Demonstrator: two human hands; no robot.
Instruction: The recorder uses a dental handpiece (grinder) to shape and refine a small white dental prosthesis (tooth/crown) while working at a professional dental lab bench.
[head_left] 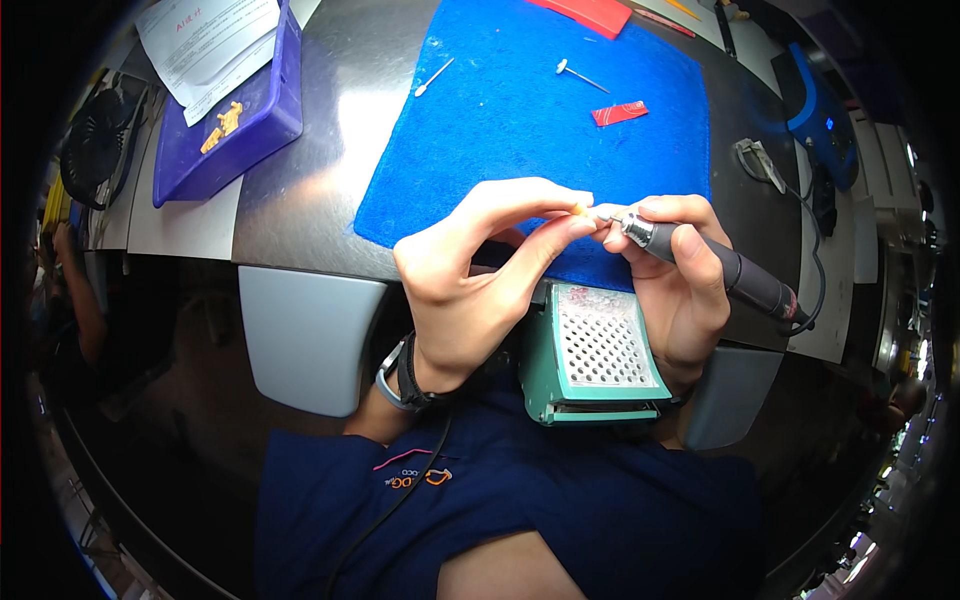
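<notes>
My left hand [470, 260] pinches a small pale yellow piece [579, 210] between thumb and fingertips; the fingers hide most of it. My right hand [685, 270] is closed around a dark rotary handpiece [745, 275], held like a pen. Its silver nose and thin bit [612, 218] point left at the yellow piece; whether they touch, I cannot tell. Both hands meet over the near edge of a blue towel [500, 130]. Just below them sits a green box [540, 370] with a perforated metal plate [603, 345] on top.
On the towel lie a white-headed bit [582, 75], another thin bit [434, 77] and a red strip [620, 113]. A purple bin [235, 155] at left holds yellow pieces [223, 127] and papers [210, 50]. A blue control unit [825, 120] stands right, near the handpiece's cable [822, 270].
</notes>
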